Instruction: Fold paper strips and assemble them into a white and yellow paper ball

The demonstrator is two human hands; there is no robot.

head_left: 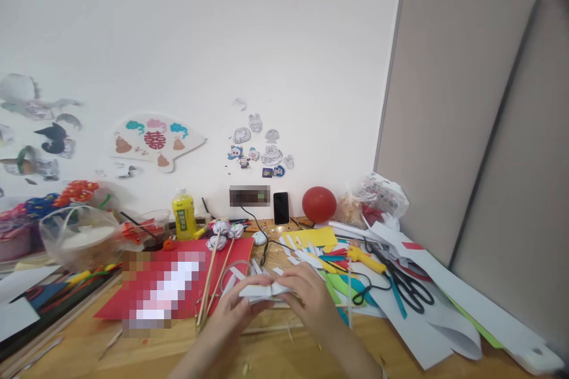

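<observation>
A small folded piece of white paper [262, 291] is held up between both hands, low over the wooden table. My left hand [237, 306] grips its left end, thumb along the upper side and fingers beneath. On the other end, my right hand [307, 293] has its fingers closed round the paper. Some of the paper's underside is hidden by the fingers. Just left of my hands, crumpled white paper flowers [221, 231] on wooden sticks [211, 278] lie across a red sheet [178, 249].
A yellow glue gun [365, 259], black scissors [406, 287] and coloured paper strips lie to the right. Along the wall stand a yellow bottle [184, 216], a phone [281, 208] and a red balloon [319, 204]. At left sits a plastic bag [80, 234] with a tub.
</observation>
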